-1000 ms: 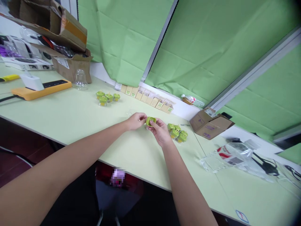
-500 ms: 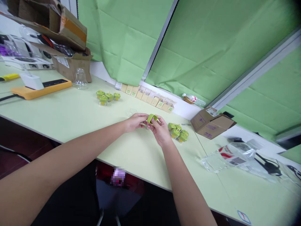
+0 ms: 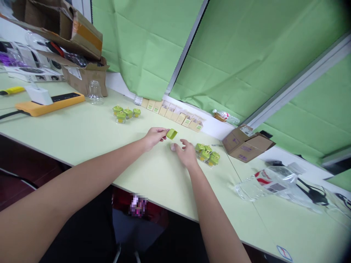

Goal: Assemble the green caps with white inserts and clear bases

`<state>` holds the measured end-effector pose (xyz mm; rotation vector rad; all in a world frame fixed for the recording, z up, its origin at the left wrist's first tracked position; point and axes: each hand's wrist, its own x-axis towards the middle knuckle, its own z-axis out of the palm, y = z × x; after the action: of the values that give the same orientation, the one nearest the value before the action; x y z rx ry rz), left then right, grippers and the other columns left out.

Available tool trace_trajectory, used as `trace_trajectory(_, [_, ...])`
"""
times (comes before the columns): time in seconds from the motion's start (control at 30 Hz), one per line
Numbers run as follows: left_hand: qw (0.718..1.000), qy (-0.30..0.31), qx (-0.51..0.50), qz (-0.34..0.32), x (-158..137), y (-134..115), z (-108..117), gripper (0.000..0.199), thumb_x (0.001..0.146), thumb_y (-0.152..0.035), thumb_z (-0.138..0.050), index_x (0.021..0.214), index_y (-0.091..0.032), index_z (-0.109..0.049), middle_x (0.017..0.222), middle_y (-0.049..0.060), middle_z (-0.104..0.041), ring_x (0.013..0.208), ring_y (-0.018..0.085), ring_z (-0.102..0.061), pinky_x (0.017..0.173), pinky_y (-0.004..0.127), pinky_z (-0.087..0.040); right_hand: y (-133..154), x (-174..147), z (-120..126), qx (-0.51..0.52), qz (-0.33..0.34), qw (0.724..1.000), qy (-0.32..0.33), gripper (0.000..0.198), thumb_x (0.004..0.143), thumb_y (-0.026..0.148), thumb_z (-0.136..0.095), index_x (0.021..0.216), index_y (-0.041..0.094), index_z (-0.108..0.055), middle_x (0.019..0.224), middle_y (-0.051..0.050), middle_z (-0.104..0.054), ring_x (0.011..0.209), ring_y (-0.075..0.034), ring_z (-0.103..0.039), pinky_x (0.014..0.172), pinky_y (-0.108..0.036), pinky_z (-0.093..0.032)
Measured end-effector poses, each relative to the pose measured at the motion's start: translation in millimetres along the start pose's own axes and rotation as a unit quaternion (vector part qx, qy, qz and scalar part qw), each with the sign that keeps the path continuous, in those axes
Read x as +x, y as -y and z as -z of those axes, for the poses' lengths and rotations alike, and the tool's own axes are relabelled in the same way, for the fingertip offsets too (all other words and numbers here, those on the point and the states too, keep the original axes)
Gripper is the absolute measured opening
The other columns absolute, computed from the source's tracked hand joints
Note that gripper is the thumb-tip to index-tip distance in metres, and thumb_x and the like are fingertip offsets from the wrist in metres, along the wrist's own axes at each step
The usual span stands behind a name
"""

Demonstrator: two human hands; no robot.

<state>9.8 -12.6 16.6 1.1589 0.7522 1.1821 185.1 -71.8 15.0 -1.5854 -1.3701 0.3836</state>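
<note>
Here we are over the pale tabletop [image 3: 148,175], and the left hand [image 3: 156,138] has the green lid [image 3: 172,134], pinched by its near-left edge between thumb and fingertips, up in the air just above the table, in the gap between the two hands. What a bright little piece: yellow-green, smooth, squarish with rounded corners, and hollow, tipped over so its open side looks toward the right and the inner wall shows a shade darker. Across from it, apart from the lid, the right hand [image 3: 187,152] has its thumb and forefinger spread; a small pale object [image 3: 173,147] sits right at the thumb tip, blurred, and I cannot tell whether that hand grips it or what it is. Just beyond the right hand, a cluster of green-topped containers [image 3: 204,155] stands close together, clear below, with a touch of orange inside and loops on their tops. Over to the left, well apart from the hands, four matching containers [image 3: 121,116] share that same green, and along the back runs a row of little tan boxes [image 3: 174,113].
</note>
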Motion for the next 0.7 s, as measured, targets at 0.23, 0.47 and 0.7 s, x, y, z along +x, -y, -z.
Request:
trace_trajectory(0.23, [0.998, -0.038, 0.046, -0.019, 5.7, 5.9, 3.0, 0.028, 0.076, -0.042, -0.072, 0.081, -0.015, -0.074, 0.066, 0.002, -0.060, 0.059, 0.011, -0.050, 0.057, 0.025, -0.038, -2.7, -4.9, -6.0, -0.004, 0.025, 0.994, 0.103, 0.026, 0.067, 0.036, -0.075, 0.089, 0.025, -0.069, 0.087, -0.002, -0.069, 0.066, -0.015, -0.059, 0.070, -0.032, -0.049])
trace_trajectory(0.47, [0.996, -0.054, 0.065, -0.023, 8.6, 8.4, 4.8, 0.025, 0.079, -0.040, -0.070, 0.081, -0.015, -0.074, 0.060, 0.001, -0.057, 0.055, 0.010, -0.048, 0.053, 0.024, -0.035, 9.5, -3.4, -4.5, 0.194, -0.050, 0.974, 0.106, 0.041, 0.059, 0.028, -0.079, 0.096, 0.022, -0.062, 0.105, -0.003, -0.066, 0.085, -0.016, -0.065, 0.078, -0.031, -0.052])
trace_trajectory(0.7, [0.994, -0.053, 0.084, -0.034, 8.8, 8.3, 5.8, 0.026, 0.079, -0.041, -0.069, 0.083, -0.016, -0.074, 0.061, 0.001, -0.059, 0.055, 0.011, -0.049, 0.055, 0.024, -0.036, 17.2, -5.4, -0.1, 0.325, -0.101, 0.933, 0.120, 0.048, 0.055, 0.023, -0.082, 0.098, 0.023, -0.062, 0.098, -0.002, -0.069, 0.089, -0.017, -0.067, 0.090, -0.037, -0.054])
